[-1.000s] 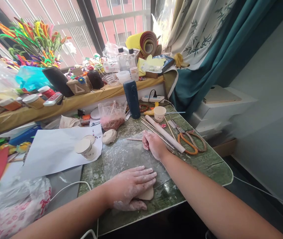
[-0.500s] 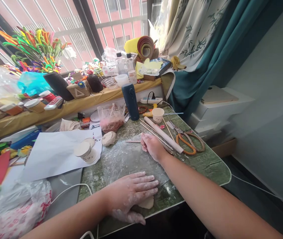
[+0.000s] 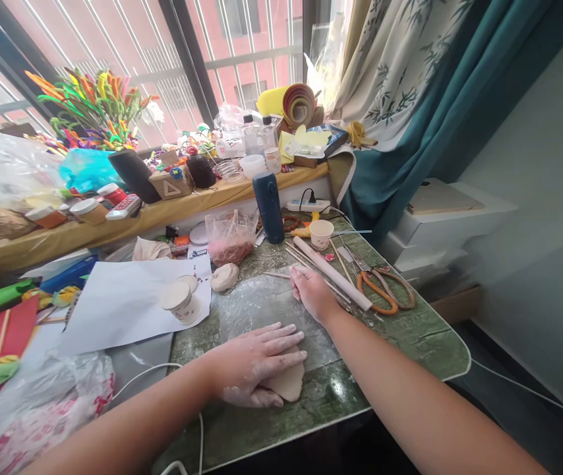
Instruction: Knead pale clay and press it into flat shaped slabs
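My left hand (image 3: 262, 366), dusted with white powder, lies flat with fingers stretched over a flattened piece of pale dough (image 3: 289, 384) near the table's front edge. Its palm and fingers cover part of the dough. Farther back, my right hand (image 3: 312, 290) is closed around a thin stick (image 3: 276, 274), whose tip points left. Beneath both hands spreads a clear plastic sheet (image 3: 246, 310) with white powder on it. A rounded lump of dough (image 3: 225, 277) rests behind the sheet. Right of my right hand lie a pale rolling pin (image 3: 333, 274) and thin sticks.
Orange-handled scissors (image 3: 378, 293) lie at the right. A paper cup (image 3: 321, 233) and a dark blue bottle (image 3: 268, 208) stand at the back. Left are a lidded cup (image 3: 181, 303) on white paper (image 3: 123, 297) and a white cable (image 3: 150, 369). Craft supplies crowd the windowsill.
My left hand has shifted slightly back and left, showing more of the flattened dough. My right hand stays closed by the stick. The whole view has shifted a little.
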`<state>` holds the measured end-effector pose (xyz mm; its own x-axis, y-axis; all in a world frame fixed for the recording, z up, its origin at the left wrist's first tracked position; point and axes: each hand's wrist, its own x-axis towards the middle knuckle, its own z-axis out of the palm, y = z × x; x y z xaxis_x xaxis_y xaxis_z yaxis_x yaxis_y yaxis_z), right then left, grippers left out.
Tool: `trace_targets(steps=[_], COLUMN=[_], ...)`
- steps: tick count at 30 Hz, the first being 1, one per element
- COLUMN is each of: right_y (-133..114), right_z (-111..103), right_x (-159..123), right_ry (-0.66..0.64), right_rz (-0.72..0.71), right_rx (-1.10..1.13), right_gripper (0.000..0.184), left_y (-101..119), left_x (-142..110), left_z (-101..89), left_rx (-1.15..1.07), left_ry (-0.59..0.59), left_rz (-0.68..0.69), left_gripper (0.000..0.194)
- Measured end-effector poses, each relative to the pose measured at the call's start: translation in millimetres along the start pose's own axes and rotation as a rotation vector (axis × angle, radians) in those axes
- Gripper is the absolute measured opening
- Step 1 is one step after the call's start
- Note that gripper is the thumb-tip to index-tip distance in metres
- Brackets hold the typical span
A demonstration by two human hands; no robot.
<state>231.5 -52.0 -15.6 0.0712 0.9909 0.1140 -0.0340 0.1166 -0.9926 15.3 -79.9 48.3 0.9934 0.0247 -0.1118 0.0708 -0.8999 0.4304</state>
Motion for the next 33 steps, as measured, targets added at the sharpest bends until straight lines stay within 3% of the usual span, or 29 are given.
trace_targets(steps=[3,6,10,15,20,33], right_y=[-10.5,-20.3,-22.7,-19.4,-18.2,-15.3], right_z=[1.8,5.9,9.3,9.6,12.7,14.4], right_x=[-7.4,-14.2,-15.1,-11.6,-11.6,-11.9], right_ry=[-0.054,-0.165,-0.249,-0.261,-0.26,-0.25], right_rz=[-0.061,-0.182,-0.282,-0.258,-0.277,-0.334], right_rx=[-0.071,-0.233,-0.458,-0.505,-0.613,-0.692], right_gripper=[0.034,0.015,0.017,0.018,0.011,0.008], left_y=[8.3,16.0,19.9,23.4,26.4,28.3], left_x=[4.8,16.8,28.6,24.6,21.0,11.0], left_z=[4.8,16.0,29.7,29.0,28.5,20.7], left_rx=[-0.003,0.027,0.055,0.005,-0.057,-0.13], left_ry=[0.041,0.113,0.269,0.183,0.145,-0.042], left_rz=[-0.072,-0.229,-0.406,-0.288,-0.178,-0.065], left_gripper=[0.085,0.077,0.077,0.086,0.112,0.102])
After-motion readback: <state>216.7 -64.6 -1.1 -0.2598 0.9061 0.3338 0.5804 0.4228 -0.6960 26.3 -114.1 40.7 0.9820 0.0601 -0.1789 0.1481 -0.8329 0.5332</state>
